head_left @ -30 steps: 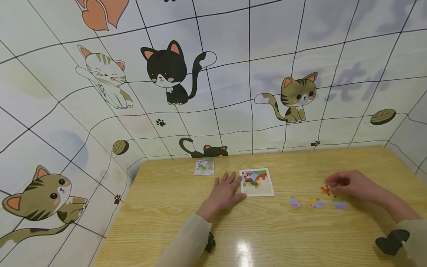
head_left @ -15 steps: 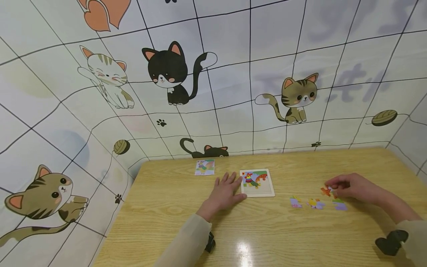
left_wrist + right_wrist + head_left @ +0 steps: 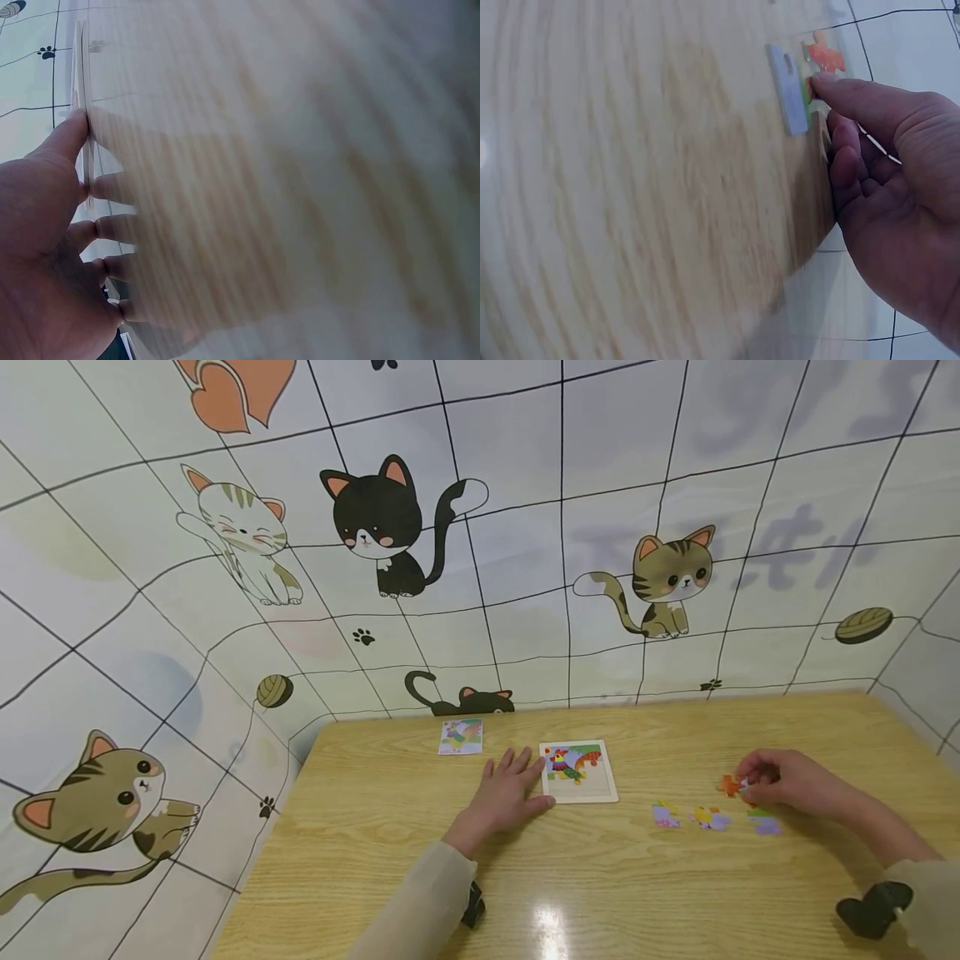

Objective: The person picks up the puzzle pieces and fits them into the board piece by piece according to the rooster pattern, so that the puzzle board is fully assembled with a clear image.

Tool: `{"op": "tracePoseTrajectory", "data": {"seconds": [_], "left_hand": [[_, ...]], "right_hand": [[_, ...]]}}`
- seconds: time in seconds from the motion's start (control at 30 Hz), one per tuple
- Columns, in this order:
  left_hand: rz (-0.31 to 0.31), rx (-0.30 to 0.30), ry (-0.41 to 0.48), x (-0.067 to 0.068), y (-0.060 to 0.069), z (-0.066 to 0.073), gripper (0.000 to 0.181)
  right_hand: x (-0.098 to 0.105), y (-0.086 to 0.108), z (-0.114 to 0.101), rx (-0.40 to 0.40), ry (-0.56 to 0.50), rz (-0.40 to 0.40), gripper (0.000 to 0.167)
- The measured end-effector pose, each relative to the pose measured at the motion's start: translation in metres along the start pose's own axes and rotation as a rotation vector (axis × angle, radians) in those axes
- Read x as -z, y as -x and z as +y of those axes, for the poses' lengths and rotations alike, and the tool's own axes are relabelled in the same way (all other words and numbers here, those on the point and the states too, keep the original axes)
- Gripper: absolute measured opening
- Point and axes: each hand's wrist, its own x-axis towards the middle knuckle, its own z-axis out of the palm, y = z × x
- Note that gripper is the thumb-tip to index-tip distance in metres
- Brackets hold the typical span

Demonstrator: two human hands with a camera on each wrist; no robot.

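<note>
Item: left hand (image 3: 504,793), palm down on the light wood-grain worktop (image 3: 390,827), fingers spread, grasping nothing. Thumb and index finger touch the left side of a white square puzzle frame (image 3: 595,783).

Item: the puzzle frame, flat near the middle of the worktop. Contents: a multicoloured rooster picture, filled along the top and left; the lower right shows bare base.

Item: right hand (image 3: 795,783), at the right of the worktop, thumb and index finger pinching an orange-red puzzle piece with a pale patch (image 3: 731,785); the other fingers curl inward.

Items: three loose pieces, spaced in a row between frame and right hand: one lilac with pink and yellow marks (image 3: 664,815); one yellow and lilac (image 3: 710,818); one green and lilac (image 3: 765,823), just below the right hand.

Item: small square picture card with a pale rooster (image 3: 461,737), at the worktop's far edge, left of the frame.

Background: white wall covering with black grid lines and cartoon cats (image 3: 525,568).
</note>
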Motion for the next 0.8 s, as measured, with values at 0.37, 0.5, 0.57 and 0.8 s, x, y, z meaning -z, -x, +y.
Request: {"op": "tracePoseTrajectory", "data": {"seconds": [0.37,0.5,0.57,0.8], "left_hand": [[-0.005,0.004,0.007,0.0,0.0,0.0,0.071],[-0.005,0.004,0.002,0.0,0.0,0.001,0.071],[-0.005,0.005,0.0,0.0,0.0,0.001,0.071],[-0.003,0.007,-0.002,-0.001,0.0,0.0,0.071]], "right_hand": [[-0.003,-0.011,-0.028,0.005,-0.065,0.015,0.014],[-0.012,-0.022,-0.041,0.012,-0.054,0.067,0.012],[-0.016,-0.028,-0.048,-0.008,-0.077,0.074,0.012],[-0.038,-0.053,-0.068,0.01,-0.206,0.062,0.015]]}}
